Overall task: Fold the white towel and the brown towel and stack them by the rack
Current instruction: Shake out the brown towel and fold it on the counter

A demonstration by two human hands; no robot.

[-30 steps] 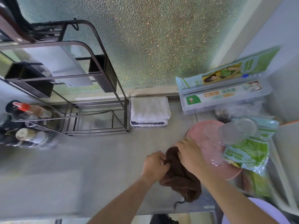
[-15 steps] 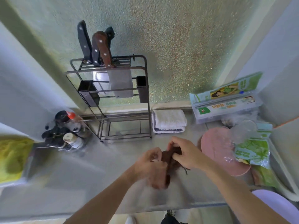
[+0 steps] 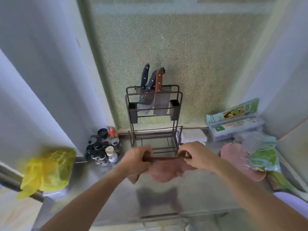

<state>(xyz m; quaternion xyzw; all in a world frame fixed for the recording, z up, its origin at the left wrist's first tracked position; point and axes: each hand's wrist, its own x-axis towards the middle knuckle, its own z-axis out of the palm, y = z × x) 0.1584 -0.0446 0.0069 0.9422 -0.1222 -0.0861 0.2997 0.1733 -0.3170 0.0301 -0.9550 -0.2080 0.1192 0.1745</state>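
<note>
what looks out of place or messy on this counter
Nothing is spilled or broken. The hands hold the brown towel stretched in the air, unfolded; the white towel lies folded right of the rack.

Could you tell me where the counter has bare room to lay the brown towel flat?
Bare steel lies under the brown towel, between the spice bottles and pink plate. The right corner is crowded.

No text is legible; the print on the film box (image 3: 233,125) (orange, on its front) is blurred.
</note>
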